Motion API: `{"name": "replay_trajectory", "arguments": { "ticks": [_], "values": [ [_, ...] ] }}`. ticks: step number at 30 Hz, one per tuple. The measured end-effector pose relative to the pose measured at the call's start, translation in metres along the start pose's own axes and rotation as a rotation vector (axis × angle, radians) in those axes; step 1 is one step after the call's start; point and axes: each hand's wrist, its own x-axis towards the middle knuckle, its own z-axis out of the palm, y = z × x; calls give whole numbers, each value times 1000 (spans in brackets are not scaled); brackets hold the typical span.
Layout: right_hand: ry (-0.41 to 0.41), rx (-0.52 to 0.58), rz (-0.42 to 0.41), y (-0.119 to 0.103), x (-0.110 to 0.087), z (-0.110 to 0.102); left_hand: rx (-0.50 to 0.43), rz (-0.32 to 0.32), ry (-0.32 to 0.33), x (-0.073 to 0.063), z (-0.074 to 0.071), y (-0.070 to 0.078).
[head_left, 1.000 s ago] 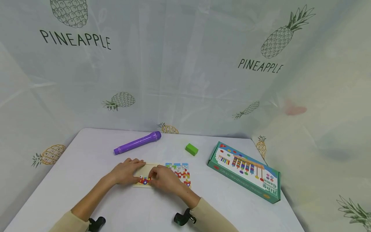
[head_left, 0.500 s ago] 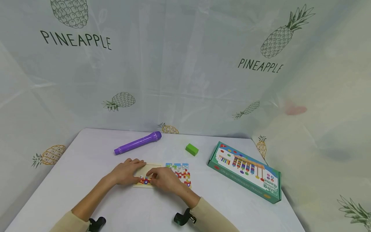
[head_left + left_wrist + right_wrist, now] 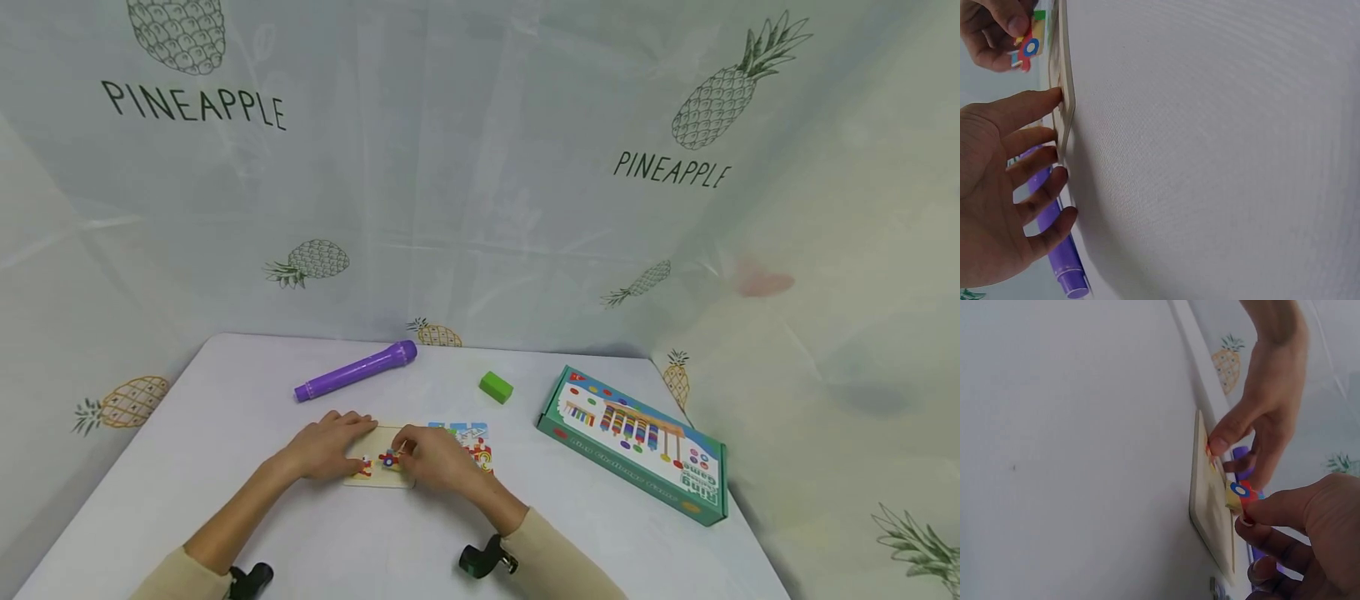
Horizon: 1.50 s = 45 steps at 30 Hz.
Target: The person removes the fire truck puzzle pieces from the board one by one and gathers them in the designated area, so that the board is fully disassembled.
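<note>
A shallow wooden puzzle board (image 3: 387, 481) lies flat between both hands. My left hand (image 3: 330, 444) rests at its left side with fingers spread and fairly straight. The left thumb touches the board where a red-and-yellow puzzle piece (image 3: 363, 469) lies in the lower left corner. My right hand (image 3: 437, 463) pinches another puzzle piece (image 3: 388, 459) between thumb and finger. In the right wrist view, that red piece (image 3: 1240, 490) with a blue wheel is tilted up above the board (image 3: 1200, 487). Right of the board is a colourful puzzle picture (image 3: 474, 433), partly covered by the right hand.
A purple toy microphone (image 3: 356, 371) lies behind the left hand. Farther back stands a green block (image 3: 496, 387). A green game box (image 3: 633, 446) sits at the right on the white table (image 3: 360, 542). A pineapple-print curtain (image 3: 465, 192) surrounds the table.
The right hand has lifted a puzzle piece from beside the corner piece and moved slightly right with it. The left hand has stayed in place.
</note>
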Motion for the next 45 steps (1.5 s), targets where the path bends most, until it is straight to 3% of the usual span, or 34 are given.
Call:
{"name": "replay_trajectory", "arguments": {
  "ticks": [6,18,25,35,45],
  "values": [
    [2,23,4,11,-5,-11,2,-1,-7,0,1,-1],
    [26,149,91,41,-20,-32,4,5,-5,-1,1,-1],
    [-37,177,91,51,-30,-41,5,4,-6,-2,2,-2],
    [-89,176,206,57,-43,-47,7,9,-3,-2,1,-2],
    [-112,171,193,63,-46,-52,0,1,-12,0,1,-1]
  ]
}}
